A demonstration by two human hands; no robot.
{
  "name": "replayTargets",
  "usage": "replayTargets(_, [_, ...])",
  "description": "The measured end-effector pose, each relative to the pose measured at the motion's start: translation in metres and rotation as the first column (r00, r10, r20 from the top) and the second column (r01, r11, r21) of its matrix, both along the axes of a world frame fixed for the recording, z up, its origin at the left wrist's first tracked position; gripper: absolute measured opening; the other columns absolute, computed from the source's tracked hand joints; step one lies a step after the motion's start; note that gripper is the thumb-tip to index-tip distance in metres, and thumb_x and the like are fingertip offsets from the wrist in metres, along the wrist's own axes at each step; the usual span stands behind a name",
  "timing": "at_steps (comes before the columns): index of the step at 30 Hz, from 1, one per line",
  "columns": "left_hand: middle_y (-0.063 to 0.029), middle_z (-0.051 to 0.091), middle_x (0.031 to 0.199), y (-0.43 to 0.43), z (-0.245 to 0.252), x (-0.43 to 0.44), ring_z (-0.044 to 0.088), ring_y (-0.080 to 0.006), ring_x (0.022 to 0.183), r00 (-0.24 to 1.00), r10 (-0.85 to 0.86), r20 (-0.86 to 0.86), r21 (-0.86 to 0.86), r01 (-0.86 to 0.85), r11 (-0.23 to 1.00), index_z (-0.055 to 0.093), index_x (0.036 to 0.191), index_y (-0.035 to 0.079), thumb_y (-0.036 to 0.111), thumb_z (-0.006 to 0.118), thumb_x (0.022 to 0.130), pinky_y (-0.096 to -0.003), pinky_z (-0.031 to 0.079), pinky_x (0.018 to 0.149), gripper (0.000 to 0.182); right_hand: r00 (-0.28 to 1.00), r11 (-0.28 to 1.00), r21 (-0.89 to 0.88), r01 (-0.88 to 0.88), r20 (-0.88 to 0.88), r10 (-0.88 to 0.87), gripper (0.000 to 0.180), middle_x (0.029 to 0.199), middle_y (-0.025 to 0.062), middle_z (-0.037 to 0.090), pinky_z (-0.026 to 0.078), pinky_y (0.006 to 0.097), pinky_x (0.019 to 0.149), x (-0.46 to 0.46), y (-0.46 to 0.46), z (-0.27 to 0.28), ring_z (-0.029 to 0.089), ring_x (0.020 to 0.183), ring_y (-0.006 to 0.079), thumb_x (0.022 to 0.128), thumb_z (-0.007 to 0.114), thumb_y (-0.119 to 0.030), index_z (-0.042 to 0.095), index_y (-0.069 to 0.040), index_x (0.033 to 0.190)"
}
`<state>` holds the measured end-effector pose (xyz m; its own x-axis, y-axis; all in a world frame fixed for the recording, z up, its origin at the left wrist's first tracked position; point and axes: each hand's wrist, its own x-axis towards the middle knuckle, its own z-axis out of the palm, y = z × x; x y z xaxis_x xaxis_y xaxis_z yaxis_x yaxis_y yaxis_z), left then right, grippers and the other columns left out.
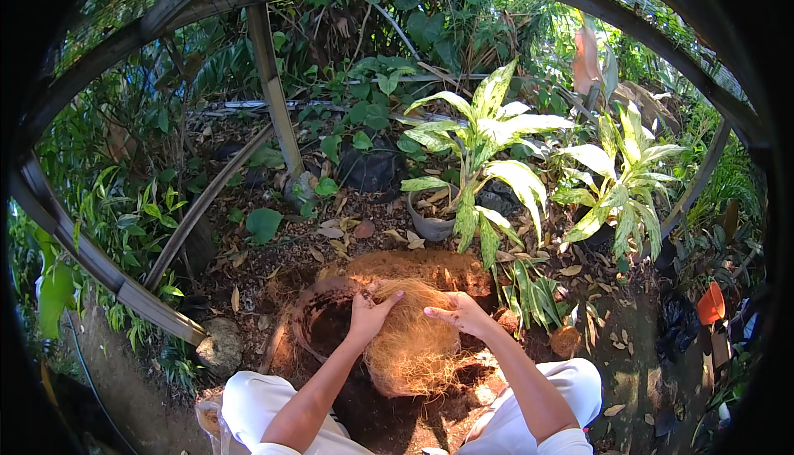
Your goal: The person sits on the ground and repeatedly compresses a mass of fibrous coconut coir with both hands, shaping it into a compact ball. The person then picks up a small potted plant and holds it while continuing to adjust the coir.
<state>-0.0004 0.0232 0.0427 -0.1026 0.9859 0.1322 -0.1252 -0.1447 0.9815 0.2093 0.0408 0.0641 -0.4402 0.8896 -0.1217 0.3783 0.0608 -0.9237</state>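
Observation:
A loose, matted bundle of golden-brown fibre, apparently coconut coir [412, 337], lies before me between my knees. Its far left edge is gripped by my left hand [371, 313], thumb lying over the strands. On the far right edge, my right hand [464, 313] pinches the same bundle, thumb pointing inward. Both hands have dark soil on the fingers. Just left of the fibre, partly behind my left forearm, stands a round brown pot [303, 318] with dark soil inside. Whatever lies under the fibre is mostly hidden.
Beyond my hands is a heap of reddish-brown coir dust [415, 266]. A grey pot [429, 222] stands near a variegated leafy plant [490, 126]. A stone [220, 346] sits at the foot of a curved metal frame [146, 303]. An orange pot [711, 303] is far right.

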Motion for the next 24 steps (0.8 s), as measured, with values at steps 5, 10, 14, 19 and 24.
replayTargets(5, [-0.0066,0.065,0.101,0.006,-0.008,0.000,0.061,-0.0122,0.091,0.992,0.044,0.119,-0.026,-0.042,0.999,0.060,0.104,-0.002,0.013,0.071,0.084,-0.0269,0.049,0.077,0.028,0.975,0.977,0.017,0.215,-0.062,-0.213,0.043,0.098,0.0130,0.064,0.048,0.0301,0.080,-0.005,0.004,-0.016,0.058,0.087,0.0160,0.083,0.071,-0.022,0.055,0.008,0.109])
replayTargets(10, [-0.0071,0.063,0.110,0.003,0.008,-0.015,0.061,-0.0153,0.095,0.884,-0.162,-0.438,-0.130,0.116,0.985,0.058,0.110,0.000,0.019,0.075,0.079,-0.0313,0.049,0.081,0.040,0.997,0.987,0.147,0.062,0.046,-0.070,0.030,0.093,0.0128,0.065,0.047,0.0337,0.072,0.010,0.015,-0.020,0.060,0.084,0.0193,0.082,0.053,0.007,0.056,0.004,0.112])
replayTargets(14, [-0.0068,0.066,0.103,-0.005,0.019,-0.007,0.063,-0.0198,0.092,0.803,-0.248,-0.541,0.132,0.373,0.918,0.060,0.112,0.003,0.021,0.072,0.081,-0.0339,0.048,0.081,0.037,0.947,0.961,0.219,-0.171,0.305,0.099,0.030,0.091,0.0119,0.061,0.045,0.0284,0.072,0.010,0.011,-0.013,0.054,0.080,0.0183,0.087,0.052,0.004,0.053,0.004,0.117])
replayTargets(19, [-0.0138,0.067,0.097,-0.007,0.021,-0.006,0.064,-0.0256,0.087,0.746,-0.301,-0.594,-0.113,0.294,0.949,0.061,0.112,0.006,0.023,0.063,0.088,-0.0336,0.047,0.079,0.030,0.980,0.979,0.198,-0.055,0.201,0.015,0.067,0.122,0.0248,0.052,0.041,0.0353,0.094,-0.003,0.000,0.001,0.052,0.111,0.0329,0.082,0.069,-0.025,0.037,0.006,0.132])
replayTargets(24, [-0.0125,0.067,0.098,-0.006,0.018,-0.006,0.063,-0.0207,0.086,0.765,-0.266,-0.586,-0.132,0.234,0.963,0.060,0.114,0.004,0.021,0.061,0.090,-0.0326,0.047,0.079,0.030,0.843,0.872,0.389,-0.296,0.536,0.047,0.087,0.120,0.0295,0.053,0.045,0.0403,0.091,-0.001,-0.012,0.016,0.054,0.111,0.0389,0.073,0.077,-0.035,0.032,0.006,0.136])
